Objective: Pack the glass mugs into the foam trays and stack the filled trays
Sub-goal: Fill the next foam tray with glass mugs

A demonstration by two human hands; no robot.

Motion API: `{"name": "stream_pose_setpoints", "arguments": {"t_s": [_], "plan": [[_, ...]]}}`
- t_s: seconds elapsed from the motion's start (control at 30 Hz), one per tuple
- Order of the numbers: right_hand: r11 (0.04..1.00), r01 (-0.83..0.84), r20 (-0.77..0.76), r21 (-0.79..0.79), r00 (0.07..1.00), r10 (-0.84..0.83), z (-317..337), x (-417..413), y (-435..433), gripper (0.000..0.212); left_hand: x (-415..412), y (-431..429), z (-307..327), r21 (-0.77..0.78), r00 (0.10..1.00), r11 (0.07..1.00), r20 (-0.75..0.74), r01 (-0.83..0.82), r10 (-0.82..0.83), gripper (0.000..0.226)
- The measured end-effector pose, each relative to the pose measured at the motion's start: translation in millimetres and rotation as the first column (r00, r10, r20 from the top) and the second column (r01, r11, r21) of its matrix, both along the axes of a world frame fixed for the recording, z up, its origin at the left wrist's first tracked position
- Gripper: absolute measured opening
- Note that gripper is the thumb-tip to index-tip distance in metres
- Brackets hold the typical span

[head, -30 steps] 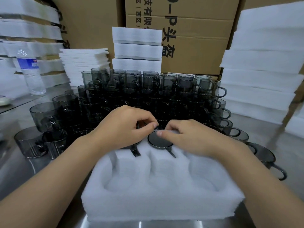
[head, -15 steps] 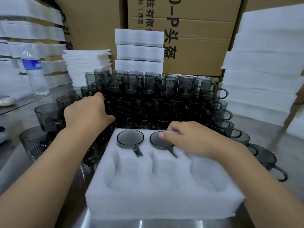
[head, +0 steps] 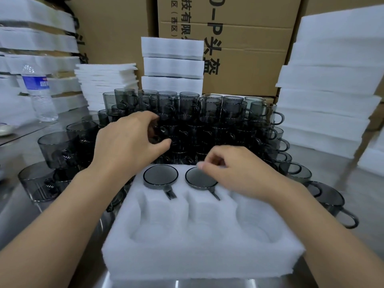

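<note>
My left hand (head: pixel 128 140) has left the foam tray (head: pixel 199 260) for the mug pile (head: pixel 218 113), fingers curling over one; I cannot tell if it grips yet. My right hand (head: pixel 239 173), loosely curled and empty, lifts off the second seated mug (head: pixel 197 179). Four pockets are still unfilled.

Two glass mugs (head: pixel 160 175) in foam tray (head: pixel 199 256), left hand (head: pixel 128 142) at mug pile (head: pixel 218 121), right hand (head: pixel 239 169) above one.

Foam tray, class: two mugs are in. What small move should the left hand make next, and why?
Probably lift one from the mug pile toward an empty pocket: the left hand curls at that pile, and the foam tray holds only two mugs.
</note>
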State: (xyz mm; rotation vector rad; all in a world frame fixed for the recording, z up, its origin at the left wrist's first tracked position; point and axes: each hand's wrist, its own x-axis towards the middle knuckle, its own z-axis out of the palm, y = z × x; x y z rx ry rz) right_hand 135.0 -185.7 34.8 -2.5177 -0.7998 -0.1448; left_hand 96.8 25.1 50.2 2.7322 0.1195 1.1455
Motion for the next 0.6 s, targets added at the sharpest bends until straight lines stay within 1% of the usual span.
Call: {"name": "stream_pose_setpoints", "arguments": {"t_s": [0.07, 0.13, 0.17, 0.2, 0.27, 0.33, 0.4, 0.47, 0.6], "plan": [[0.968, -0.003, -0.001, 0.251, 1.0, 0.004, 2.2, -0.8, 4.1, 0.027, -2.1, -5.0, -2.4, 0.039, 0.987, 0.99, 0.088, 0.134, -0.137, 0.054], [0.869, 0.008, -0.074, 0.496, 0.997, 0.033, 4.1, -0.8, 8.8, 0.027, -3.6, -9.8, -5.5, 0.09, 0.952, 0.956, 0.107, 0.279, -0.287, 0.054], [0.819, 0.014, -0.122, 0.574, 0.99, 0.069, 4.3, -0.7, 10.9, 0.028, -3.9, -11.8, -7.0, 0.112, 0.928, 0.93, 0.093, 0.349, -0.36, 0.053], [0.784, 0.019, -0.168, 0.62, 0.98, 0.109, 3.9, -0.7, 12.7, 0.029, -4.2, -13.5, -8.3, 0.128, 0.903, 0.901, 0.068, 0.415, -0.425, 0.052], [0.76, 0.028, -0.232, 0.649, 0.959, 0.163, 3.1, -0.1, 15.1, 0.036, -3.5, -14.7, -10.7, 0.137, 0.853, 0.846, 0.014, 0.515, -0.522, 0.05], [0.734, 0.045, -0.269, 0.678, 0.944, 0.19, 3.5, 2.2, 15.4, 0.034, -1.6, -14.1, -12.5, 0.107, 0.823, 0.818, -0.002, 0.566, -0.569, 0.05], [0.692, 0.072, -0.297, 0.718, 0.931, 0.212, 3.9, 5.1, 14.0, 0.025, 0.3, -12.7, -14.0, 0.085, 0.809, 0.807, 0.019, 0.585, -0.588, 0.05], [0.675, 0.085, -0.31, 0.733, 0.925, 0.219, 3.7, 6.7, 13.2, 0.02, 1.6, -11.7, -15.2, 0.101, 0.806, 0.804, 0.031, 0.586, -0.592, 0.05], [0.67, 0.08, -0.31, 0.738, 0.922, 0.232, 2.2, 6.9, 13.9, 0.023, 2.9, -12.1, -16.5, 0.065, 0.798, 0.797, 0.019, 0.601, -0.603, 0.051]]}}
